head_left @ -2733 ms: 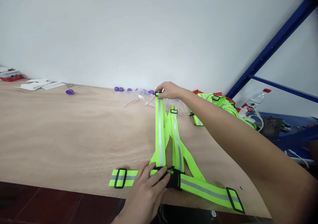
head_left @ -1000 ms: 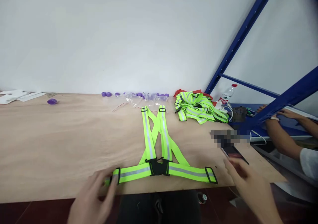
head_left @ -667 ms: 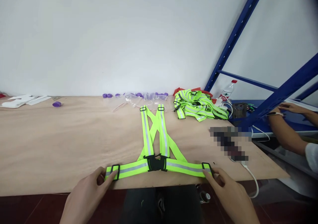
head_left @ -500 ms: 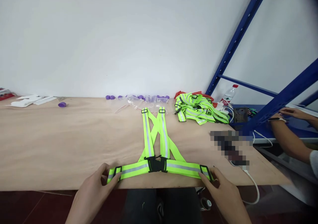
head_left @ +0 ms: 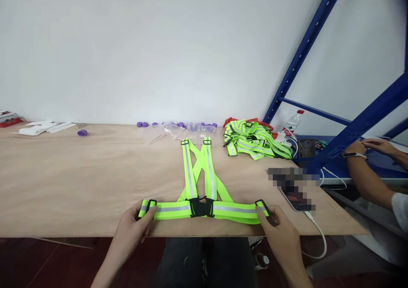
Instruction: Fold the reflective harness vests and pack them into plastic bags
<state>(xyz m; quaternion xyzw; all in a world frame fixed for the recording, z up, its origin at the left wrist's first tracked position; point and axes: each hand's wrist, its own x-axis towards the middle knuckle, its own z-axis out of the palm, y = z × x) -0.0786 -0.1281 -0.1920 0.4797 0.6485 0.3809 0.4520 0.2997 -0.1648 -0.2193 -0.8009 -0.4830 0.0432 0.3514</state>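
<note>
A neon yellow-green reflective strap harness (head_left: pixel 172 210) lies on the wooden table, its two shoulder straps pointing to the wall and crossing straps beneath them. A black buckle (head_left: pixel 202 207) joins the waist band at the middle. My left hand (head_left: pixel 135 224) pinches the band's left end beside a black slider. At the right end, my right hand (head_left: pixel 280 226) grips the band by the other slider, thumb on top. The band is stretched out nearly straight between both hands.
Tangled reflective straps (head_left: pixel 255 139) lie at the back right, near a bottle (head_left: pixel 293 122) and blue rack (head_left: pixel 296 54). A phone (head_left: pixel 296 198) with a white cable rests on the right. Purple items (head_left: pixel 143 124) line the wall. Another person's arms (head_left: pixel 366 173) are at far right.
Both hands have moved slightly away from me with the waist band's ends, so the band now lies straighter. The other person's hands have shifted a little.
</note>
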